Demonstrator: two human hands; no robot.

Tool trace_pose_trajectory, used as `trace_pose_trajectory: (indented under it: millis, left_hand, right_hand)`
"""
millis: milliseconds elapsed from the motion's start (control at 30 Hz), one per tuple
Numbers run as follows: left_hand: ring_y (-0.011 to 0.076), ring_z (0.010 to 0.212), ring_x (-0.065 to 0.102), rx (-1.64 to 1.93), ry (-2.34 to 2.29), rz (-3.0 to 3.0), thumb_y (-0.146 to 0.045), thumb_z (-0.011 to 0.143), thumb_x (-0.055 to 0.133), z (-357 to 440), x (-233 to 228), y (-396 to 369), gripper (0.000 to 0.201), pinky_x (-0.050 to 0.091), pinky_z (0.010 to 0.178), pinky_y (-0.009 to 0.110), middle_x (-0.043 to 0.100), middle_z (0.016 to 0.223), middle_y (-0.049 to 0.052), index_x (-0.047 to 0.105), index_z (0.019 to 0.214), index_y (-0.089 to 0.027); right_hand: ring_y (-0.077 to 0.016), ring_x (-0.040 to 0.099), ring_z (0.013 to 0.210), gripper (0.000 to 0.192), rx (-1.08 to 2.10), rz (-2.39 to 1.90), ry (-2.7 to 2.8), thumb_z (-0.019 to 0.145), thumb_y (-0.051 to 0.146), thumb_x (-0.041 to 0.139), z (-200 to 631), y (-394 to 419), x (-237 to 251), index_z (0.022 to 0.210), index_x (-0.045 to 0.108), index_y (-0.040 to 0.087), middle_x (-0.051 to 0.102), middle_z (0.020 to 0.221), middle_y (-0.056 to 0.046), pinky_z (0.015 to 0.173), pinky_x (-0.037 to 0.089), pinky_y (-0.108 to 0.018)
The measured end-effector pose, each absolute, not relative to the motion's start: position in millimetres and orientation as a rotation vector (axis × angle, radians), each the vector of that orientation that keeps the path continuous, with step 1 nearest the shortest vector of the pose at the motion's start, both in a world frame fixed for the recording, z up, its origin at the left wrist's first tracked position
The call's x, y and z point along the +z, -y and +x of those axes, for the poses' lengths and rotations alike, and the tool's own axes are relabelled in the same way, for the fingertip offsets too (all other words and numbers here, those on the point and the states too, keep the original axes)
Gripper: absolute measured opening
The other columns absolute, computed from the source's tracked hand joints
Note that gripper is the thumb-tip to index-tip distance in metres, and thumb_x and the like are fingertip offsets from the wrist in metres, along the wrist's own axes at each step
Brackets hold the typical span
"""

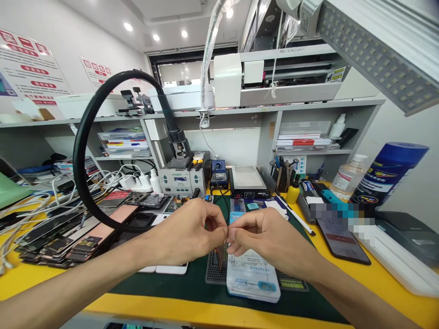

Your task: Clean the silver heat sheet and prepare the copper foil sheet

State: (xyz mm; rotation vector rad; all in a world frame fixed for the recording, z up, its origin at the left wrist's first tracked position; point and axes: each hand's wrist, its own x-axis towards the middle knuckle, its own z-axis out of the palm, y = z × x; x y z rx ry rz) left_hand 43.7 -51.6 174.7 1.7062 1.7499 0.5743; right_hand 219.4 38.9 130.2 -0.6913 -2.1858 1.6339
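Note:
My left hand (194, 230) and my right hand (259, 230) meet fingertip to fingertip over the middle of the bench, both closed in a pinch. What the fingertips hold is too small and too covered to name. Below the left fingers shows a thin, dark, copper-edged piece (220, 259); whether a hand holds it or it stands on the mat, I cannot tell. Under my right hand lies a white and blue plastic packet (254, 285). It rests partly on a black perforated pad (214, 275), on top of a dark green mat (151, 290).
Opened phones and phone parts (99, 228) pile up at the left, near a black hose (78, 151) and tangled white cables. A soldering station (180, 180) and a heating plate (248, 180) stand behind. At right are a phone (343, 242) and a blue spray can (391, 173).

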Motion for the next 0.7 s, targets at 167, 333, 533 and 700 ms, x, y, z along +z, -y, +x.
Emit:
trace_pose_trajectory:
  millis: [167,333,533,700]
  left_hand:
    - [0.0105,0.054,0.043,0.576,-1.751,1.699,-0.031,0.085,0.055,44.9,176.1,55.2,0.019,0.029,0.046,0.024,0.059,0.062,-0.004,0.065,0.076,-0.018]
    - [0.0099,0.054,0.041,0.606,-1.731,1.708,-0.03,0.085,0.056,44.4,174.1,55.9,0.018,0.028,0.045,0.023,0.057,0.061,-0.004,0.065,0.075,-0.018]
    - [0.0097,0.054,0.041,0.619,-1.729,1.716,-0.03,0.086,0.055,42.1,171.2,57.7,0.018,0.028,0.045,0.023,0.057,0.062,-0.004,0.064,0.075,-0.018]
    - [0.0094,0.053,0.041,0.632,-1.732,1.73,-0.031,0.087,0.054,41.5,170.9,59.6,0.021,0.028,0.044,0.022,0.054,0.061,-0.005,0.064,0.074,-0.018]
  right_hand:
    - [-0.0245,0.076,0.079,0.02,1.687,-0.658,2.164,0.088,0.027,0.06,218.8,-39.4,129.3,0.086,0.074,0.014,0.078,0.078,-0.008,0.076,0.061,-0.034]
    - [-0.0243,0.076,0.08,0.019,1.672,-0.669,2.16,0.088,0.027,0.059,217.6,-37.3,130.1,0.085,0.074,0.016,0.078,0.077,-0.007,0.076,0.06,-0.034]
    - [-0.0242,0.076,0.08,0.021,1.663,-0.666,2.173,0.089,0.03,0.06,217.7,-35.1,130.8,0.085,0.074,0.016,0.077,0.078,-0.007,0.077,0.06,-0.034]
    - [-0.0238,0.076,0.08,0.022,1.659,-0.654,2.18,0.09,0.03,0.06,216.6,-35.5,131.3,0.087,0.074,0.015,0.078,0.079,-0.007,0.078,0.061,-0.034]
